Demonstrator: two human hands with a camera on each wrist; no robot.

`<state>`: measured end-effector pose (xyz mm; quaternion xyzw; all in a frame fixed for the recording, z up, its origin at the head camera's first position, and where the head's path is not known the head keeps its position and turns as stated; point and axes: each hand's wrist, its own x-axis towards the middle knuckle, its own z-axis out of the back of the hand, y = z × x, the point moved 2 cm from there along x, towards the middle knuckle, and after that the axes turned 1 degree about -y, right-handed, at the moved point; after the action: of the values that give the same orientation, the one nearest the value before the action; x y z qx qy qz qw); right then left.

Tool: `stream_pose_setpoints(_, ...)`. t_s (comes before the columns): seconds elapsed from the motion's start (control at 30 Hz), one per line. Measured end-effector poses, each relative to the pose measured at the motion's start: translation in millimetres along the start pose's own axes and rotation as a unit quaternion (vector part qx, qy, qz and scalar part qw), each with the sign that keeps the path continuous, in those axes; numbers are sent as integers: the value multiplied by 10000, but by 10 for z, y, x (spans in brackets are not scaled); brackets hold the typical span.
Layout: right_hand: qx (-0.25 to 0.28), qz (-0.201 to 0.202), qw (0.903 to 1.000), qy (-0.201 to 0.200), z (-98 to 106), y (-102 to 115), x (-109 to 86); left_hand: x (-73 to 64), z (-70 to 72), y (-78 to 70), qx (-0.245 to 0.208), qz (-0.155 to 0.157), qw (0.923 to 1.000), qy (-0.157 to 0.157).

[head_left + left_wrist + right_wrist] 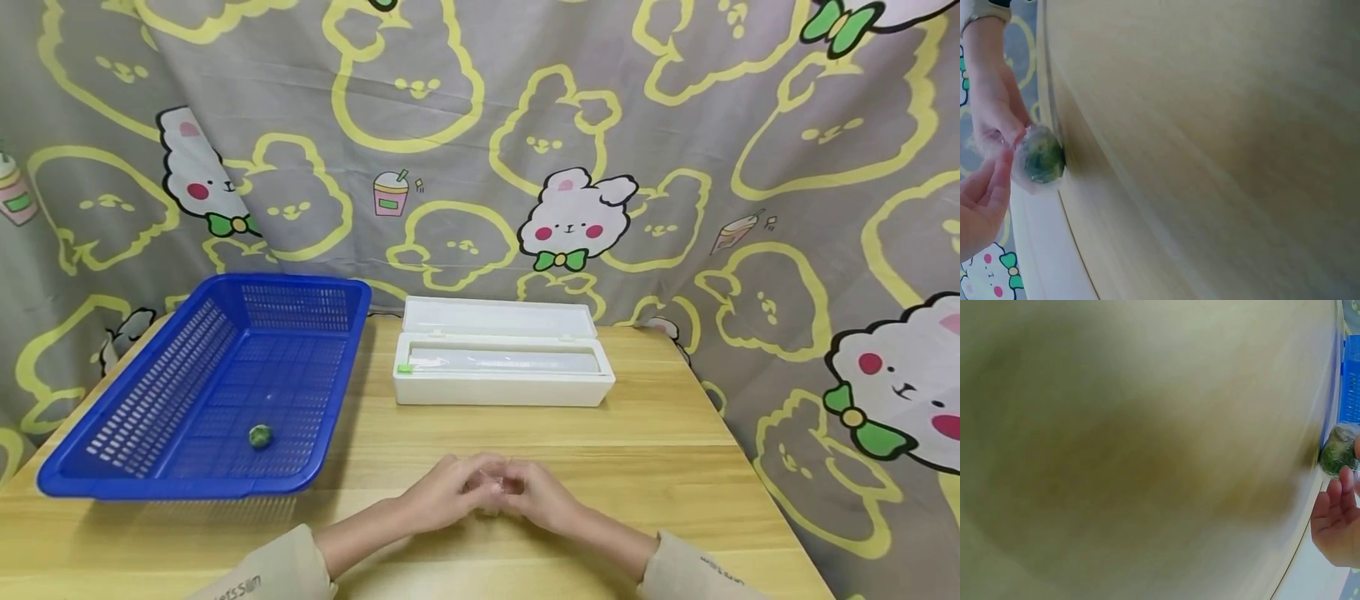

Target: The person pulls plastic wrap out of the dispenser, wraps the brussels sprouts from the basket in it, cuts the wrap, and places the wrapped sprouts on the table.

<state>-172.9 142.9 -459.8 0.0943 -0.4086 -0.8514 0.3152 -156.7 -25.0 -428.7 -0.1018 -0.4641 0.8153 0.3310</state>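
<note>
Over the table's front part, my left hand (442, 497) and right hand (547, 502) meet at the fingertips. Between them is a small round green vegetable (1042, 160) in clear cling film; its exact kind is hard to tell. In the left wrist view, the left hand's fingers (999, 178) pinch the film's loose edge, and the right hand (999, 106) holds the film from the other side. The right wrist view shows the wrapped vegetable (1337, 452) just above the right fingertips. From the head, the fingers mostly hide it.
A blue plastic basket (326, 429) stands at the left, with one small green ball-like vegetable (260, 436) inside. Behind the hands lies a white cling film box (502, 392), lid raised, its roll (510, 360) showing. A patterned curtain (450, 167) borders the wooden table (660, 450).
</note>
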Motion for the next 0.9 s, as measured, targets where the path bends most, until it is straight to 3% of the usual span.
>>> stream_pose_setpoints(0.3, 525, 228, 9979, 313, -7, 69, 1, 53, -17, 72, 300, 98, 9993, -205)
stream_pose_setpoints(0.63, 597, 723, 9896, 1089, 38, 42, -19, 39, -114, 94, 1462, -284, 9884, -289)
stream_pose_setpoints(0.73, 212, 695, 9923, 1005, 23, 47, -22, 31, -115, 100, 1518, -84, 9879, -318)
stream_pose_setpoints(0.9, -701, 707, 9922, 753, -13, 58, -32, 11, -101, 129, 1341, 305, 9905, -74)
